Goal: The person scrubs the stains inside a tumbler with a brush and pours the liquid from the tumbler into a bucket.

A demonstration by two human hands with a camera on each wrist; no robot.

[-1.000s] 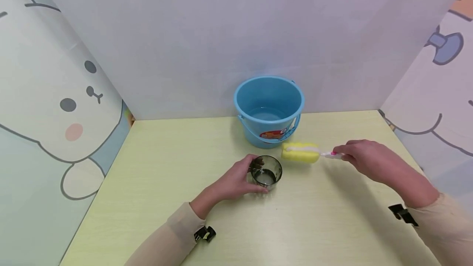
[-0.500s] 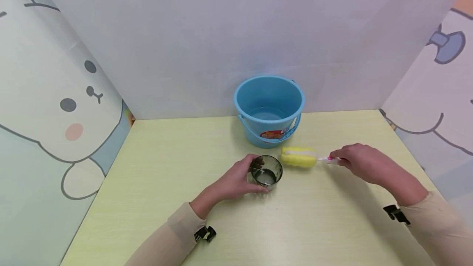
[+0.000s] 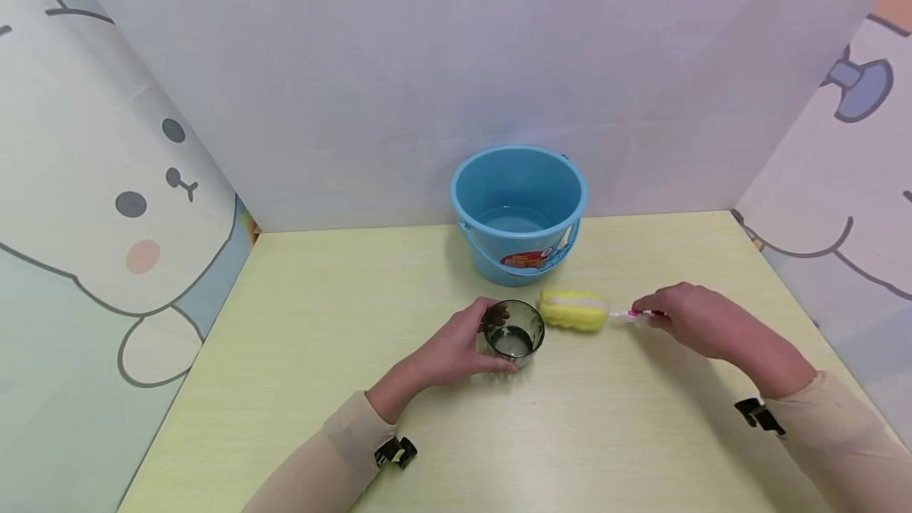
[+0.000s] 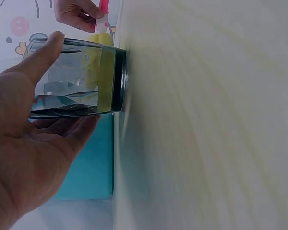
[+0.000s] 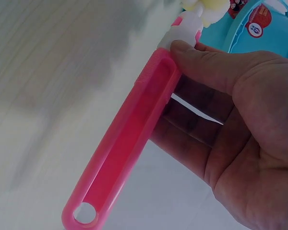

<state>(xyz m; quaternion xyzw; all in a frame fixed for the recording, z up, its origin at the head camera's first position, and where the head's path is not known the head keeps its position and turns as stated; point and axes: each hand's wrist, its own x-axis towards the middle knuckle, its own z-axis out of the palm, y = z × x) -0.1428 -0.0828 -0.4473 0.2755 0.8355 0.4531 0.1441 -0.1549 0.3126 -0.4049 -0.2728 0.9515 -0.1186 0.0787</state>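
My left hand (image 3: pixel 459 347) holds a dark tinted glass cup (image 4: pixel 77 79) from its left side, thumb on the near side and fingers behind. The cup stands upright on the table. My right hand (image 3: pixel 694 319) grips a sponge bottle brush by its pink handle (image 5: pixel 125 139), just below the white neck. Low over the table, the brush's yellow sponge head (image 3: pixel 573 309) points left, its tip right beside the cup's rim in the head view. Through the glass in the left wrist view, yellow sponge shows behind the cup.
Behind the cup and brush stands a light blue bucket (image 3: pixel 523 252) with its handle hanging down in front. The pale wood table (image 3: pixel 342 283) meets a plain back wall (image 3: pixel 356 101) and side walls with cartoon prints.
The right hand has lowered the brush and shifted it slightly left, bringing the sponge head closer to the cup and table. The left hand and cup have stayed put.
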